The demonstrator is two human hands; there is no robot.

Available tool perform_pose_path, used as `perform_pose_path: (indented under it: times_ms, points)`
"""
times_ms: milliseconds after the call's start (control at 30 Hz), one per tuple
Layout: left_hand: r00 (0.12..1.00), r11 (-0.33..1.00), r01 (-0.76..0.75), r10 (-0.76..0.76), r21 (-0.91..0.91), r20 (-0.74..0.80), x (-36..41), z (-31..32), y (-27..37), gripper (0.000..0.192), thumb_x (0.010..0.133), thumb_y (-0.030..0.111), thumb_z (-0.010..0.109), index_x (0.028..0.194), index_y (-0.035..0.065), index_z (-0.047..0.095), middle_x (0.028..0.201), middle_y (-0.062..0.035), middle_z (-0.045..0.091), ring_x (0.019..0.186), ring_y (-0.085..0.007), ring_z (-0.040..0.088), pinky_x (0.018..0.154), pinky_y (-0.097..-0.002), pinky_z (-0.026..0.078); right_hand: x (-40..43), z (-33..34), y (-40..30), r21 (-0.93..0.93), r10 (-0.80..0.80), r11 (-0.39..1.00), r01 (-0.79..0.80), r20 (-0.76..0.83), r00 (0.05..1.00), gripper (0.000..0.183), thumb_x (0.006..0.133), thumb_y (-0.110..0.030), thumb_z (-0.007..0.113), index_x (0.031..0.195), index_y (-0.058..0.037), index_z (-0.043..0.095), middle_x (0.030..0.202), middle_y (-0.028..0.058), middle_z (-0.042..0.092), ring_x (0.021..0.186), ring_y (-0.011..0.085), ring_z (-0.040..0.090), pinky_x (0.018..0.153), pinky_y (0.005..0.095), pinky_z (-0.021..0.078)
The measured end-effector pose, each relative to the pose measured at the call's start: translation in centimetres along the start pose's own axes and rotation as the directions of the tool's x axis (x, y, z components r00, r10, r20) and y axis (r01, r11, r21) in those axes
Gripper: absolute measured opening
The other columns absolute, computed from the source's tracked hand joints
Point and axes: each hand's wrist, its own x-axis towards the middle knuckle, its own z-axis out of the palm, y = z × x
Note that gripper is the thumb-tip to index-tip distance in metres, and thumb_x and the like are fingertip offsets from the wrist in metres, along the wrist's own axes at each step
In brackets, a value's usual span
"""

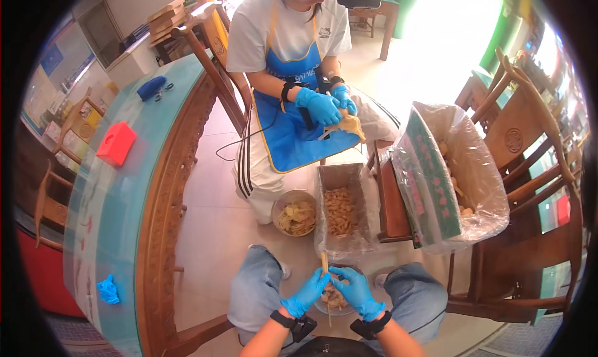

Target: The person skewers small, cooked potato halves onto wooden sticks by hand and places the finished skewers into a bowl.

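Observation:
Both my hands wear blue gloves and meet above a bowl [337, 311] between my knees, which holds pale and brownish pieces. My left hand [306, 291] grips a thin pale stick-like piece [324, 262] that points up and away from me. My right hand [353, 289] has its fingertips at the same piece, close to the left fingertips; whether they grip it is unclear. A thin strand [329, 314] hangs below the hands. Just beyond lies a plastic-lined box [370, 217] with many small tan pieces. Left of it stands a metal bowl [276, 221] of yellowish peelings or scraps.
Opposite sits a co-worker [292, 35] in a blue apron, gloved hands on a yellowish piece [348, 126]. A plastic-lined carton [483, 189] stands at the right by wooden chairs [518, 137]. The glass-topped table [112, 226] at left bears a red tissue box [117, 143] and a crumpled blue glove [108, 290].

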Motion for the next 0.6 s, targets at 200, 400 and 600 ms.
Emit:
perform_pose_path:
  times_ms: [200,400,600]
  points:
    - [0.991,0.99,0.134,-0.133,-0.033,0.035,0.3,0.8,-0.5,0.039,0.092,0.034,0.046,0.113,0.0023,0.043,0.095,-0.0046,0.051,0.087,-0.0091,0.048,0.075,-0.0241,0.044,-0.7,-0.5,-0.9,-0.112,0.087,0.99,-0.087,-0.006,0.996,0.02,0.078,-0.013,0.063,0.094,-0.0006,0.059,0.089,0.0139,0.059,0.078,0.0243,0.059,0.067,0.0318,0.0456]
    - [0.986,0.955,0.168,-0.156,-0.245,0.066,-0.2,0.6,-0.7,0.033,0.092,0.035,0.045,0.106,0.0048,0.047,0.093,-0.0044,0.052,0.082,-0.0104,0.051,0.07,-0.023,0.045,-0.5,-0.5,0.4,0.007,0.118,0.993,-0.12,0.112,0.987,0.02,0.078,-0.013,0.064,0.093,-0.0004,0.057,0.084,0.0125,0.06,0.075,0.0225,0.058,0.067,0.0302,0.0452]
    - [0.992,0.848,0.028,0.041,-0.529,0.118,-0.6,0.4,-2.1,0.028,0.092,0.035,0.042,0.092,0.0089,0.051,0.088,-0.0036,0.054,0.077,-0.0133,0.051,0.067,-0.0274,0.044,-0.9,-0.4,-0.8,0.127,0.08,0.987,-0.094,0.115,0.99,0.022,0.077,-0.008,0.064,0.097,-0.0019,0.057,0.088,0.0104,0.059,0.08,0.0232,0.057,0.073,0.03,0.0449]
